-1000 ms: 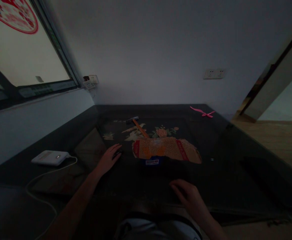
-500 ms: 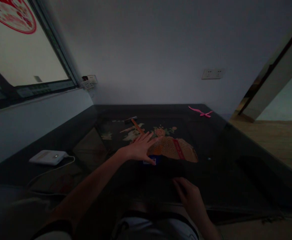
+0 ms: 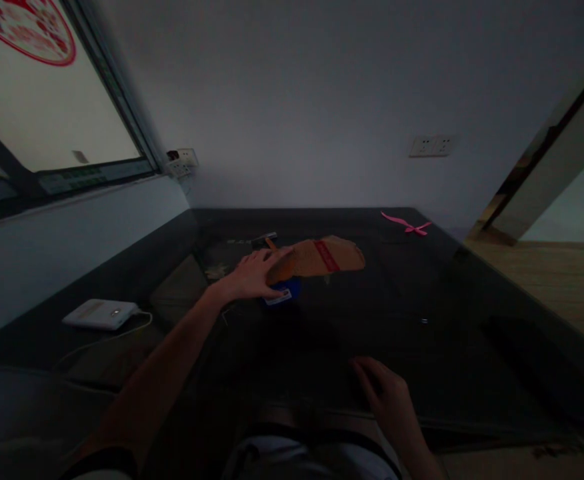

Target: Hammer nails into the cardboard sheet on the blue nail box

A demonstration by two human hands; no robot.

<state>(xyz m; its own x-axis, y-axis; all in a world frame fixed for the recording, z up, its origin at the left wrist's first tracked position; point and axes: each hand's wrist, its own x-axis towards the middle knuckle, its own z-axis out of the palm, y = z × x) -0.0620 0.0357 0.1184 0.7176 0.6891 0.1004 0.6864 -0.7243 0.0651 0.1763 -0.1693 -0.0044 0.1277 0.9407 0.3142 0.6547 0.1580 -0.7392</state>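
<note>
My left hand (image 3: 252, 275) is stretched forward over the dark glass table (image 3: 447, 293) and grips the near end of an orange dotted packet (image 3: 317, 257) with a red band, lifted off the table and tilted. A small blue box (image 3: 282, 292) with a white label shows just under that hand. A hammer (image 3: 267, 239) with a wooden handle lies right behind the hand. My right hand (image 3: 387, 390) rests palm down near the table's front edge, fingers loosely curled, holding nothing.
A white device (image 3: 101, 313) with a cable lies on the left ledge under the window. A pink ribbon (image 3: 406, 225) sits at the far right corner. Wall sockets (image 3: 429, 145) are behind. A doorway and wooden floor open to the right.
My left hand moved from the table's left side onto the orange packet, took hold of it and raised it toward the far side. The flower pattern it lay beside is now covered. My right hand stayed.
</note>
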